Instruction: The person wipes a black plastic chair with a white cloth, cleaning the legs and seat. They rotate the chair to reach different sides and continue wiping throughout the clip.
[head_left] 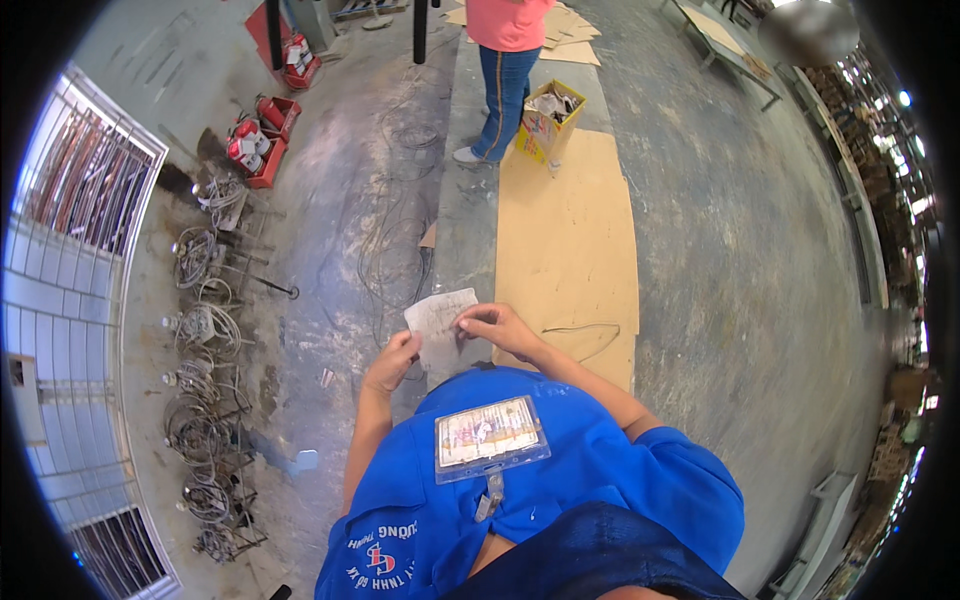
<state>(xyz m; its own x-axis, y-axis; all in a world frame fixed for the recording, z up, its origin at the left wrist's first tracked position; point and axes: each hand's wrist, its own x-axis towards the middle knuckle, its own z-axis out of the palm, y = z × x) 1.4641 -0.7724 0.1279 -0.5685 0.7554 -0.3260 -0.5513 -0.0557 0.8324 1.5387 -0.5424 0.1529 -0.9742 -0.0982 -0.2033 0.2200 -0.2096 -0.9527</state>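
Observation:
Just in front of my waist is a small greyish-white sheet (436, 318), thin like paper, with dark smudges or marks on it. My left hand (392, 364) pinches its lower left edge between thumb and fingers. At the right side of the sheet, my right hand (500, 330) is closed, thumb and fingertips together against it. Whether the sheet is paper or a sanding sheet cannot be made out.
Flat tan boards (565, 230) lie on the floor ahead to the right. A person (502, 70) stands beyond, beside a yellow bin (552, 120). Coiled cables (205, 430) on stands line the left, near red fire extinguishers (247, 145). A low table (715, 35) stands far right.

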